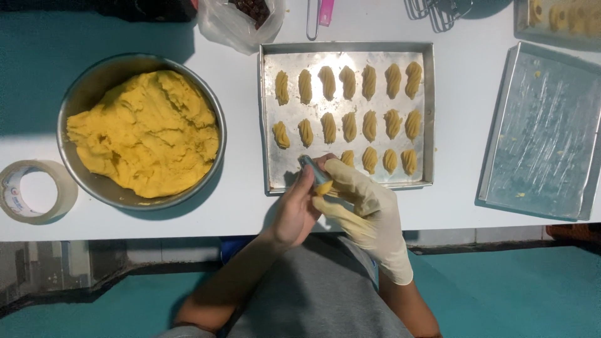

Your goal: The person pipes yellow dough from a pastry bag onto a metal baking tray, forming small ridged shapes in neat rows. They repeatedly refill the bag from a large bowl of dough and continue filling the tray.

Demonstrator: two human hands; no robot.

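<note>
**Both hands on a metal nozzle at the near edge of the cookie tray**

Far left: roll of tape [34, 191] flat on the white table [463, 206], just beside the bowl. Next, round metal bowl [87, 87] full of yellow dough [147, 128], heaped, near the table's front edge, well apart from the hands.

Centre: square baking tray [269, 119] with rows of twisted piped dough cookies [349, 81]; top two rows full, the bottom row filled only on its right part, left part bare. Above the tray, at the top edge, a clear plastic bag [222, 28] with something dark in it and a pink-handled tool [325, 11], partly cut off.

Left hand [294, 213], bare, comes up from below and is clamped around a small metal nozzle [311, 168]; nozzle sticks out past the fingers, tilted, its tip over the tray's near-left part, just beside the leftmost cookie of the bottom row. Right hand [366, 203], in a pale glove, touches the left hand; fingers curled in, pressed on a bit of dough at the nozzle's lower end. Exact grip of the gloved fingers can't be told, partly hidden. Both hands sit over the tray's front rim.

Right: a second, greased tray [544, 131], no cookies on it, tilted, well apart from the hands. Top right corner: a third tray [523, 19] with cookies, mostly out of frame; wire beaters [438, 12] beside it.
</note>
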